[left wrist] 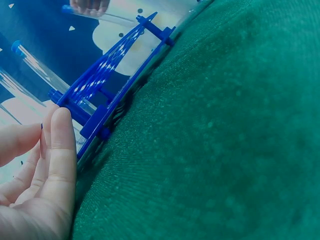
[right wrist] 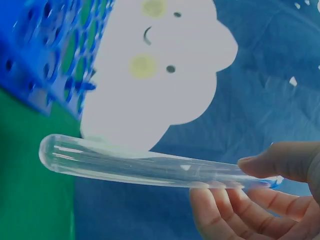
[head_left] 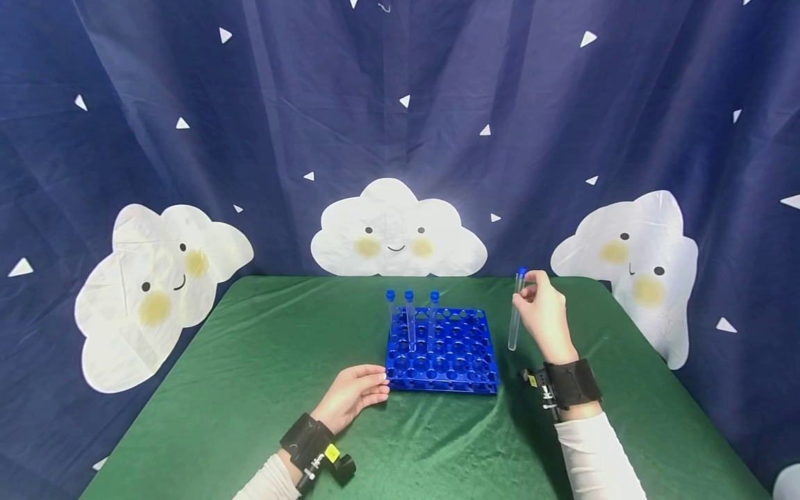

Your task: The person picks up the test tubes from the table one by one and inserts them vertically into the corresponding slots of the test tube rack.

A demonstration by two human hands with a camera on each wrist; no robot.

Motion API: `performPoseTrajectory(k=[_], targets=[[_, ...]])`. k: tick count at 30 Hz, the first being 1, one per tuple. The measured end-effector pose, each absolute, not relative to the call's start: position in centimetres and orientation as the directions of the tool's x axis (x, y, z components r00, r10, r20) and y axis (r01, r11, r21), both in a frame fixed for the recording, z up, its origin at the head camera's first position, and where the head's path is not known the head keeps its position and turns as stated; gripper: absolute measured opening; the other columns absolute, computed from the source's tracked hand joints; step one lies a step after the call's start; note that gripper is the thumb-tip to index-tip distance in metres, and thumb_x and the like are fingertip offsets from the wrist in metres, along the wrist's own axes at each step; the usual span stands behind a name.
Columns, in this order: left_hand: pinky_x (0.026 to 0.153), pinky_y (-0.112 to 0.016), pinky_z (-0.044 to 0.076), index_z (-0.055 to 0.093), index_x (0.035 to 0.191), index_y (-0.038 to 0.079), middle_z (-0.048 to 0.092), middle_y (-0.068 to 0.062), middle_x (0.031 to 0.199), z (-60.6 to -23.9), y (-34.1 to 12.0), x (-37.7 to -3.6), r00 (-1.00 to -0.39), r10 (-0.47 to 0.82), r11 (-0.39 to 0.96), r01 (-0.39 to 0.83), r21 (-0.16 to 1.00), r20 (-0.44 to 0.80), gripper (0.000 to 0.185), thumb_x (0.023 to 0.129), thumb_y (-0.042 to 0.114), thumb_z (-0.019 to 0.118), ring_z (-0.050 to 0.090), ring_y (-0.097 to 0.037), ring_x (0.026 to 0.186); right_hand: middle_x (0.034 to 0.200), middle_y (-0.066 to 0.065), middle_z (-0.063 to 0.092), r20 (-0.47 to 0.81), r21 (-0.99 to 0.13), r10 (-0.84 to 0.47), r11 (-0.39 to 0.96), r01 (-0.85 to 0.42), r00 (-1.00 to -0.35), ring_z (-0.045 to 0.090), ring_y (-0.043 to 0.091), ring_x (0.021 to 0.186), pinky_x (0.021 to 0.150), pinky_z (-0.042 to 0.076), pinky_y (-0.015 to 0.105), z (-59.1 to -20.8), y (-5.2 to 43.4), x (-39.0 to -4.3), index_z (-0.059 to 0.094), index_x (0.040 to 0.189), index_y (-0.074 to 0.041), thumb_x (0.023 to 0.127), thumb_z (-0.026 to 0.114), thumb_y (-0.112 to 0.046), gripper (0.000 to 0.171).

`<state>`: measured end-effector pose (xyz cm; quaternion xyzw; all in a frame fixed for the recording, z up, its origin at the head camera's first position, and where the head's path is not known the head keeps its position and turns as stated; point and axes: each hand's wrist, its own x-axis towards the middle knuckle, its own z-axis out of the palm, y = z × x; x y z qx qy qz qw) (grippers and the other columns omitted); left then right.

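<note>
A blue test-tube rack [head_left: 444,347] stands on the green table [head_left: 250,389], with three clear blue-capped tubes [head_left: 410,319] upright in its back row. My right hand [head_left: 542,312] is raised to the right of the rack and pinches a fourth clear tube [head_left: 516,309] near its blue cap, held upright above the cloth. In the right wrist view that tube [right wrist: 145,162] lies between my thumb and fingers. My left hand [head_left: 353,396] rests on the table with straight fingers touching the rack's front left corner [left wrist: 92,127].
A dark blue curtain with white cloud faces [head_left: 396,232] hangs behind the table. Green cloth stretches left of the rack and in front of it. The table's right edge [head_left: 681,389] lies close to my right forearm.
</note>
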<state>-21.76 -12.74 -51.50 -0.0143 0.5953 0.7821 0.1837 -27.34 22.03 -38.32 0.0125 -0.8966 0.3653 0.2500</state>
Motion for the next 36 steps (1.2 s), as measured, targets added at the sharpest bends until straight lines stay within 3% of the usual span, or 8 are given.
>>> performPoseTrajectory(k=[13, 19, 26, 36], targets=[[0.08, -0.028, 0.062, 0.052, 0.124, -0.011, 0.069, -0.005, 0.091, -51.6, -12.8, -21.8, -0.933, 0.268, -0.223, -0.303, 0.926, -0.241, 0.04, 0.091, 0.008, 0.065, 0.068, -0.013, 0.081, 0.09, 0.016, 0.068, 0.57, -0.656, 0.092, 0.649, -0.385, -0.816, 0.069, 0.031, 0.085, 0.071, 0.052, 0.039, -38.2, 17.6, -26.8, 0.051, 0.112, -0.001, 0.084, 0.067, -0.001, 0.032], [0.079, -0.028, 0.062, 0.052, 0.124, -0.011, 0.069, -0.005, 0.09, -51.6, -12.7, -21.8, -0.931, 0.27, -0.229, -0.308, 0.923, -0.244, 0.039, 0.092, 0.007, 0.065, 0.068, -0.012, 0.08, 0.091, 0.014, 0.066, 0.591, -0.662, 0.049, 0.6, -0.45, -0.805, 0.07, 0.03, 0.087, 0.071, 0.059, 0.041, -38.6, 15.9, -26.7, 0.05, 0.112, -0.002, 0.084, 0.068, 0.0, 0.034], [0.079, -0.028, 0.062, 0.052, 0.124, -0.011, 0.068, -0.005, 0.091, -51.6, -12.7, -21.8, -0.932, 0.269, -0.223, -0.307, 0.925, -0.245, 0.039, 0.092, 0.008, 0.064, 0.068, -0.012, 0.08, 0.091, 0.012, 0.066, 0.573, -0.668, 0.002, 0.581, -0.465, -0.82, 0.069, 0.028, 0.089, 0.072, 0.06, 0.045, -39.2, 14.6, -26.7, 0.051, 0.113, -0.005, 0.084, 0.068, -0.001, 0.034], [0.078, -0.028, 0.062, 0.052, 0.123, -0.011, 0.069, -0.004, 0.09, -51.5, -12.7, -21.8, -0.931, 0.273, -0.23, -0.306, 0.924, -0.24, 0.037, 0.092, 0.006, 0.063, 0.068, -0.012, 0.079, 0.089, 0.012, 0.065, 0.54, -0.656, -0.042, 0.605, -0.451, -0.841, 0.069, 0.027, 0.086, 0.071, 0.057, 0.04, -40.6, 13.7, -27.0, 0.052, 0.108, -0.005, 0.085, 0.067, 0.002, 0.029]])
